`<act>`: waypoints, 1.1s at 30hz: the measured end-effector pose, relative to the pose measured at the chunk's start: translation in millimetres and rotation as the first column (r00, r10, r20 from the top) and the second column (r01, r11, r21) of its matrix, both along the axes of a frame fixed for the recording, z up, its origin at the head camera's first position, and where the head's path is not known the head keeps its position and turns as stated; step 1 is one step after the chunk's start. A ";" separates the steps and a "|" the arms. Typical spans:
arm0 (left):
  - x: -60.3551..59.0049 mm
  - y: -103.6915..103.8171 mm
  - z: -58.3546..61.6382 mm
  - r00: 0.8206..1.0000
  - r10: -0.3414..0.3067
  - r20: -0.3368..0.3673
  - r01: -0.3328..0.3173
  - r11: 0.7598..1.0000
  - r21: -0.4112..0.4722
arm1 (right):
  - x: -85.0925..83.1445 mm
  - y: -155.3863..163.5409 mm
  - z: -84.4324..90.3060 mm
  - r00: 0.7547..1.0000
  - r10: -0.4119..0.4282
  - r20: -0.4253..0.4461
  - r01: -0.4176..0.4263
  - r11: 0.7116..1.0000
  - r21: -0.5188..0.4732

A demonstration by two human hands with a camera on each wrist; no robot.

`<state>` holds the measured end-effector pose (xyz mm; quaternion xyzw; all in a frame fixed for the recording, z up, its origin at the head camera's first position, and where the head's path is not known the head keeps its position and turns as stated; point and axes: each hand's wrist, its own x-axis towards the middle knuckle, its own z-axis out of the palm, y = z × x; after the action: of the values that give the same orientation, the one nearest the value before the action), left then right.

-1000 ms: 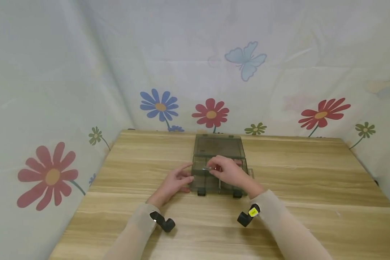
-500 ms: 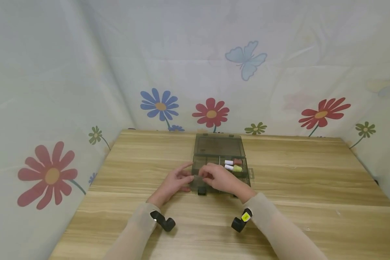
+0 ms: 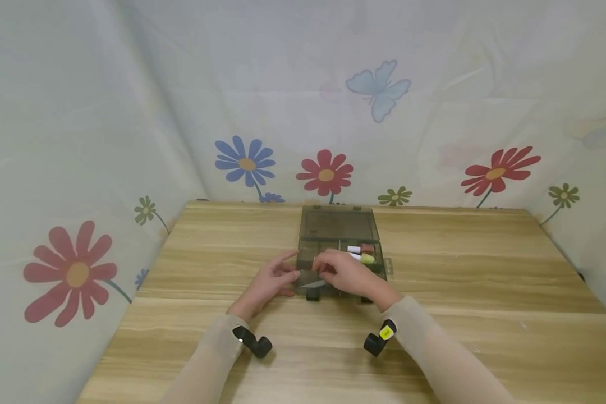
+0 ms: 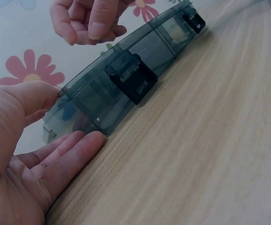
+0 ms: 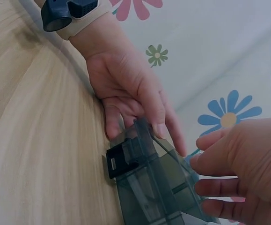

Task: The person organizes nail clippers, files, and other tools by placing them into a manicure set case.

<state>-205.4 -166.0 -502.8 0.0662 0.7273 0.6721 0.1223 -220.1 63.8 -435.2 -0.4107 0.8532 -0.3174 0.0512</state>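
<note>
My left hand (image 3: 267, 283) lies at the 9 o'clock side of the smoky plastic organizer box (image 3: 339, 255), fingers straight, thumb and fingertips (image 4: 86, 143) resting against its near left corner. My right hand (image 3: 345, 273) hovers over the box's front compartments with fingers curled toward the thumb; I cannot tell whether that grip pinches anything. The box sits mid-table (image 3: 459, 286) with its lid (image 3: 338, 224) laid open toward 12 o'clock. A pink bottle (image 3: 366, 248) and a yellow bottle (image 3: 366, 258) lie at its 2 o'clock compartment.

Right hand (image 3: 344, 274) now nearer the box's (image 3: 339, 225) front-left compartment, two small bottles (image 3: 361, 253) uncovered.
</note>
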 end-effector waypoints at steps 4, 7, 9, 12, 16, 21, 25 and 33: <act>0.4 0.2 1.8 1.000 0.002 0.000 -0.002 1.000 0.004 | 0.0 7.8 4.2 1.000 -0.028 0.007 0.028 0.999 -0.028; 0.3 0.7 1.7 1.000 0.004 0.000 -0.004 1.000 0.006 | 0.4 15.1 5.2 0.998 -0.051 -0.023 0.050 0.998 -0.022; 0.7 0.7 0.5 1.000 0.007 0.002 -0.007 1.000 0.004 | 2.3 19.9 5.5 0.997 -0.059 -0.049 0.059 0.998 -0.012; 1.6 0.8 -0.6 1.000 0.007 0.007 -0.007 1.000 0.004 | 6.5 27.1 7.5 0.995 -0.074 -0.060 0.074 0.997 -0.008; 1.9 1.2 0.1 1.000 0.002 0.005 -0.002 1.000 0.008 | 8.9 35.7 11.1 0.994 -0.090 -0.065 0.088 0.996 -0.027; 1.7 0.2 1.9 1.000 0.009 0.006 -0.009 1.000 0.006 | 8.0 45.1 10.1 0.987 -0.115 -0.116 0.111 0.993 -0.045; 1.3 -0.6 1.7 1.000 0.001 0.010 -0.001 1.000 0.008 | 7.7 53.6 7.9 0.986 -0.126 -0.113 0.119 0.991 -0.062; 0.8 0.3 1.3 1.000 -0.007 0.010 0.007 1.000 0.013 | 7.9 74.5 8.5 0.986 -0.160 -0.053 0.155 0.983 -0.098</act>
<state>-204.7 -165.6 -501.5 0.0659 0.7221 0.6766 0.1280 -212.2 138.3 -426.6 -0.3532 0.8684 -0.3473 -0.0191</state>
